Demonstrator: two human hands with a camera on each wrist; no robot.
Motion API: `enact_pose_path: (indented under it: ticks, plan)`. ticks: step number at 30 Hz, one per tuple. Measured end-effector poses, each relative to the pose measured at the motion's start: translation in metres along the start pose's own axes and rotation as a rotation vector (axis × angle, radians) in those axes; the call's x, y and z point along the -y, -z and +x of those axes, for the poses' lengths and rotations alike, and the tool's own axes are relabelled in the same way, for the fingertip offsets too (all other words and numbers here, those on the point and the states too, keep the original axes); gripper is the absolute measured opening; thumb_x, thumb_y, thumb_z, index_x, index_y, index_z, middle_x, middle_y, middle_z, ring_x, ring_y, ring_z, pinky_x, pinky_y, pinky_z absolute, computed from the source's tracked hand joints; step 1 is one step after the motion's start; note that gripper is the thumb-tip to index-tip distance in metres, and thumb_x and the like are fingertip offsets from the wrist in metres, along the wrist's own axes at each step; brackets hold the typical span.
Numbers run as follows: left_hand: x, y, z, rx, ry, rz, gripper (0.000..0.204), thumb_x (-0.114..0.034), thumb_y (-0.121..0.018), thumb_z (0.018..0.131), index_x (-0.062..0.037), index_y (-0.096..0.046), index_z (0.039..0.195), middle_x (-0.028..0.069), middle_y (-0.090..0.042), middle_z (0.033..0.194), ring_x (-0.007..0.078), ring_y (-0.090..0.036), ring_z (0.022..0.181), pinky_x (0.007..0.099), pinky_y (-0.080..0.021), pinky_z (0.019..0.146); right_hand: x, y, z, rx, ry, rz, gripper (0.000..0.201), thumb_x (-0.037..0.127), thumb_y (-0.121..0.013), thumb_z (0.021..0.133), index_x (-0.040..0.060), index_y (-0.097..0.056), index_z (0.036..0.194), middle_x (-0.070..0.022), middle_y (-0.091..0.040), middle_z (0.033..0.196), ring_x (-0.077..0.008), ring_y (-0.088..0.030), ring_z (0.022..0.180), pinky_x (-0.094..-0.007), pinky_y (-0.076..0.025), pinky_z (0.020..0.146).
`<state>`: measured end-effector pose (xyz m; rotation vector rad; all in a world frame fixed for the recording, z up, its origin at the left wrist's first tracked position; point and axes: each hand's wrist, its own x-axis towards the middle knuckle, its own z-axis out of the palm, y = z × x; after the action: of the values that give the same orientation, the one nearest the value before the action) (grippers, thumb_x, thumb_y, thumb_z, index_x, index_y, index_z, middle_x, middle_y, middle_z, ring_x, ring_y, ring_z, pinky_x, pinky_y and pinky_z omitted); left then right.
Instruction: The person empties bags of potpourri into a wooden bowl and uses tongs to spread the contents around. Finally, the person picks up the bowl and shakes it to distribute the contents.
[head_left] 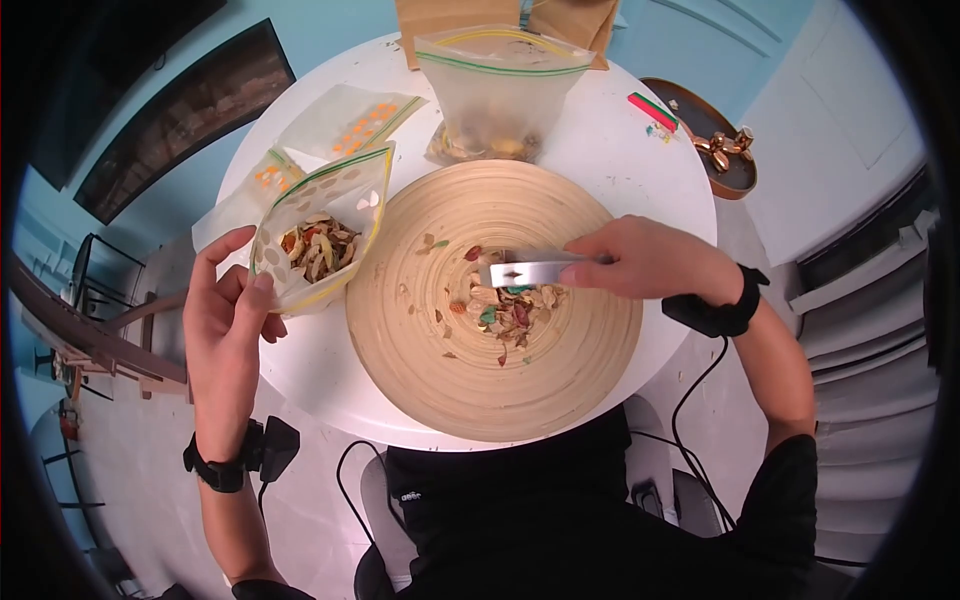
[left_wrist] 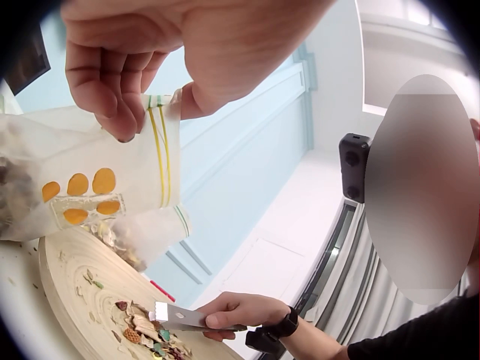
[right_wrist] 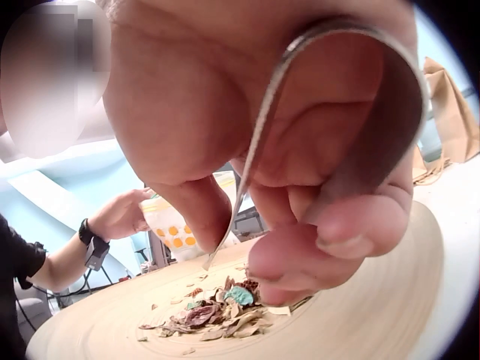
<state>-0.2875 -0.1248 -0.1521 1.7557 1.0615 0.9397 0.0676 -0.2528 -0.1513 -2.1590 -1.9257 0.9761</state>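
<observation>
My left hand (head_left: 232, 310) pinches the rim of an open zip bag (head_left: 375, 215) on the left; dried leaves and petals (head_left: 322, 247) show inside it. In the left wrist view, orange oval marks (left_wrist: 104, 181) dot the bag's side. My right hand (head_left: 640, 257) grips a pair of flat metal tongs (head_left: 525, 273), bent into a U in the right wrist view. The tips of the tongs are over a loose pile of potpourri (head_left: 515, 315), with teal, dark red and tan pieces, on the round wooden plate (head_left: 420, 390).
A larger upright zip bag (head_left: 500, 90) of dried pieces stands behind the plate. Flat zip bags (head_left: 350, 120) lie at the back left, near brown paper bags (head_left: 455, 25). A red and green strip (head_left: 652, 112) lies at the white table's (head_left: 670, 180) right edge.
</observation>
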Motion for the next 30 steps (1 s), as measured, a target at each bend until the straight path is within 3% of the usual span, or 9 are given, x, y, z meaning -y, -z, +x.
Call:
enact_pose_path:
  ticks: [4,7,16,20,26,30]
  plan:
    - [-0.001,-0.001,0.000,-0.005,-0.010,-0.001,0.046,-0.017,-0.058,0.096,-0.0010,-0.049,0.138,0.0059,-0.068,0.093,0.0088,-0.053,0.066,0.0220,-0.045,0.060,0.010,-0.025,-0.012,-0.103,0.152,-0.093,0.040,0.037,-0.065,0.094,-0.0016,-0.069,0.103,-0.0192,-0.069,0.081,-0.0384,-0.068,0.074,-0.0436,-0.052,0.069]
    - [0.000,-0.002,0.001,-0.007,-0.007,-0.009,0.046,-0.017,-0.058,0.096,-0.0015,-0.049,0.138,0.0056,-0.068,0.093,0.0088,-0.053,0.066,0.0221,-0.045,0.061,0.013,-0.043,-0.019,-0.315,0.315,-0.305,0.034,0.030,-0.067,0.093,0.0020,-0.067,0.112,-0.0130,-0.067,0.076,-0.0341,-0.067,0.068,-0.0430,-0.052,0.064]
    - [-0.002,-0.004,-0.001,0.017,0.001,-0.030,0.045,-0.016,-0.058,0.096,-0.0012,-0.050,0.138,0.0043,-0.067,0.088,0.0088,-0.054,0.066,0.0221,-0.045,0.061,0.019,-0.049,-0.023,-0.376,0.326,-0.367,0.030,0.028,-0.071,0.091,0.0057,-0.069,0.110,-0.0069,-0.064,0.071,-0.0284,-0.065,0.065,-0.0394,-0.049,0.057]
    - [-0.001,-0.003,-0.002,0.023,-0.001,-0.021,0.045,-0.015,-0.057,0.096,-0.0012,-0.050,0.138,0.0039,-0.067,0.086,0.0087,-0.054,0.066,0.0222,-0.045,0.061,0.022,-0.045,-0.026,-0.343,0.308,-0.377,0.032,0.031,-0.066,0.095,0.0032,-0.070,0.110,-0.0087,-0.067,0.072,-0.0301,-0.067,0.065,-0.0405,-0.051,0.060]
    - [0.000,-0.003,-0.001,0.037,0.007,-0.044,0.045,-0.015,-0.058,0.096,-0.0012,-0.050,0.138,0.0032,-0.065,0.084,0.0078,-0.054,0.066,0.0215,-0.044,0.060,0.021,-0.034,-0.033,-0.432,0.257,-0.387,0.026,0.032,-0.067,0.094,0.0094,-0.071,0.106,-0.0068,-0.067,0.071,-0.0287,-0.067,0.065,-0.0396,-0.050,0.058]
    - [0.000,-0.002,-0.001,0.080,-0.010,-0.103,0.042,-0.012,-0.058,0.099,-0.0022,-0.049,0.138,0.0012,-0.062,0.084,0.0059,-0.053,0.066,0.0202,-0.044,0.060,0.044,-0.004,-0.034,-0.563,0.337,-0.344,0.019,0.028,-0.069,0.091,0.0102,-0.071,0.097,-0.0077,-0.066,0.070,-0.0292,-0.066,0.065,-0.0408,-0.049,0.057]
